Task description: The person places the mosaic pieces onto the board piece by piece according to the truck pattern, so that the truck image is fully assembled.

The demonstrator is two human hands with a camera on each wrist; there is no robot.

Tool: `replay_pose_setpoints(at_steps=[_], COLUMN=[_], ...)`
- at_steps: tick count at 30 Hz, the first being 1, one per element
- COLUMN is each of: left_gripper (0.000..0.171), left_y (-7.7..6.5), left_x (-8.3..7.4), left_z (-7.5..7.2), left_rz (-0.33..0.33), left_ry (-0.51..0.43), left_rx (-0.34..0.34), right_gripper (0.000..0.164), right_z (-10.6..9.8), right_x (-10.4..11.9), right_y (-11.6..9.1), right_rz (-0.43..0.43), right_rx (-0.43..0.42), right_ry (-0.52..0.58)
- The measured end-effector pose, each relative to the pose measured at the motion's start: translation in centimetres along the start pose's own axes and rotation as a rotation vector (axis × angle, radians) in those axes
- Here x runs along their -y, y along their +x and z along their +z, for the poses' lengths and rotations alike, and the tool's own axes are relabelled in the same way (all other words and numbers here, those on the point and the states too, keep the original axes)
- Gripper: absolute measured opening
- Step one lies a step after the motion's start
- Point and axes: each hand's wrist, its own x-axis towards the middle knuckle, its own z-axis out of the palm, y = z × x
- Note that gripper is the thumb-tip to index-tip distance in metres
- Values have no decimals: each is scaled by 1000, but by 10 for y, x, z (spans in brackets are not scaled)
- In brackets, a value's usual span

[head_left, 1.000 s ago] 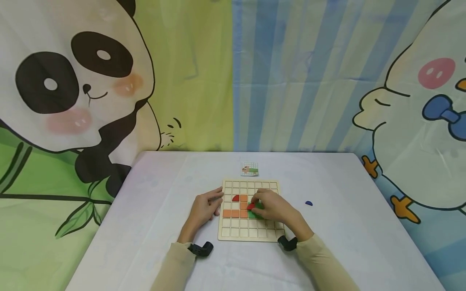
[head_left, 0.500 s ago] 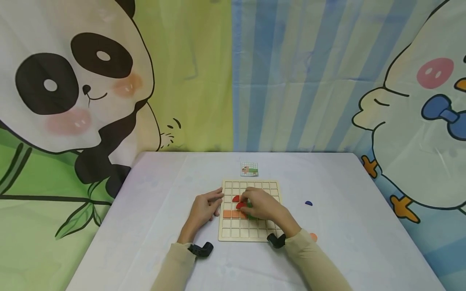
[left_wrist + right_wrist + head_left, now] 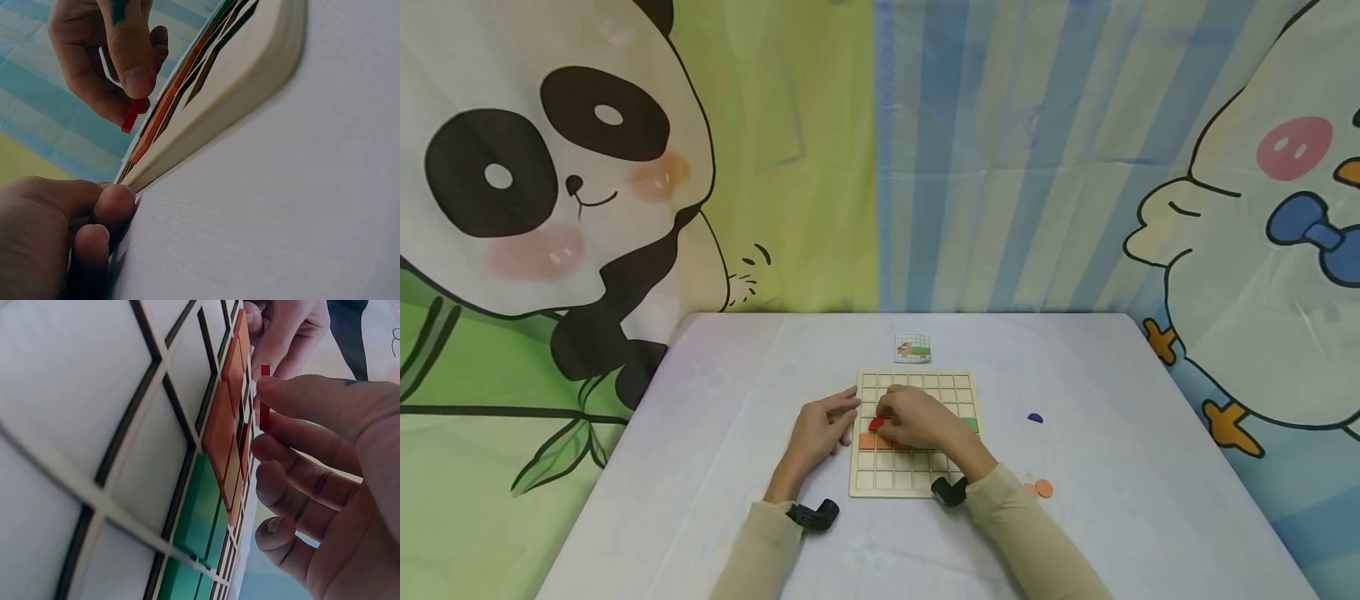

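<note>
Above the left part of the wooden grid board (image 3: 910, 482), my right hand (image 3: 917, 417) pinches a red half-round piece (image 3: 876, 424) between thumb and index finger. The right wrist view shows this red piece (image 3: 265, 397) edge-on, its flat side held off the board, the other fingers curled loosely. My left hand (image 3: 816, 427) touches the board's left edge, fingertips (image 3: 119, 203) right at the rim. Orange squares (image 3: 876, 442) sit in a row in the grid, and green pieces (image 3: 197, 519) lie beside them. The right hand covers much of the assembled pattern in the head view.
A small picture card (image 3: 913, 348) lies behind the board. To the board's right on the white table (image 3: 1120, 517) are a dark blue half-round piece (image 3: 1035, 417) and orange round pieces (image 3: 1044, 488), one partly behind the right sleeve (image 3: 1037, 533).
My right hand has carried the red half-round piece leftward across the board. The left hand has stayed at the edge. Orange round pieces have come into sight from behind the right arm.
</note>
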Motion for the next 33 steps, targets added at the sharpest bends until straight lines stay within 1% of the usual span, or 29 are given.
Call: replay_pose_setpoints(at_steps=[8,15,23,28,33], left_gripper=[32,31,31,30,30], left_y=[1,0,1,0,-1], left_x=[0,-1,0,0,-1], left_z=[-1,-1,-2,-2,-1], left_rz=[3,6,17,12,7], left_ry=[-4,-13,-4,1,-20], left_rx=[-4,2,-3,2,4], right_gripper=[20,22,20,22,20], right_z=[3,7,7,5,-1], right_x=[5,5,7,5,0], right_y=[8,13,18,16,7], right_rz=[11,46,17,26,29], right_rx=[23,62,61,64,34], right_ry=[-16,-23,-24,13,32])
